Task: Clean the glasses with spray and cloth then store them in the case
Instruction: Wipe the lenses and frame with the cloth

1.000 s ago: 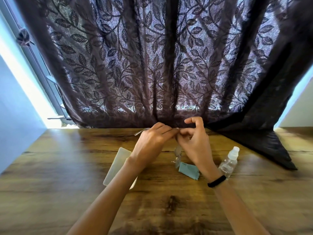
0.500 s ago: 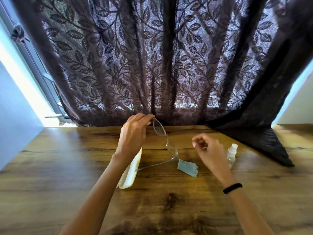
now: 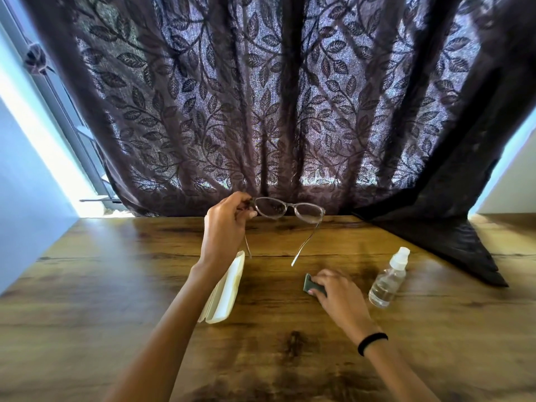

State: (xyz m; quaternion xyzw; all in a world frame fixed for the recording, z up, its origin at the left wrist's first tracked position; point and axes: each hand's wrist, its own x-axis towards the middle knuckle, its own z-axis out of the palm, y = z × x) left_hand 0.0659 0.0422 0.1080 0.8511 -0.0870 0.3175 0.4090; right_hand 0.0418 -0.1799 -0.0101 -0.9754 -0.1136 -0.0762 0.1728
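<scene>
the left hand (image 3: 224,224) is pinching the unfolded glasses (image 3: 287,210) by one corner above the wooden table (image 3: 101,285). the right hand (image 3: 338,294) is pressing on the cleaning cloth (image 3: 309,283), fingers gripping it.

You see a wooden table (image 3: 87,285), smooth and a bit shiny. The glasses (image 3: 288,210) look like clear plastic. The bottle (image 3: 387,281) is clear and glossy. The cloth (image 3: 311,284) is soft, maybe matt. The curtain (image 3: 261,97) is thin, leafy fabric.
</scene>
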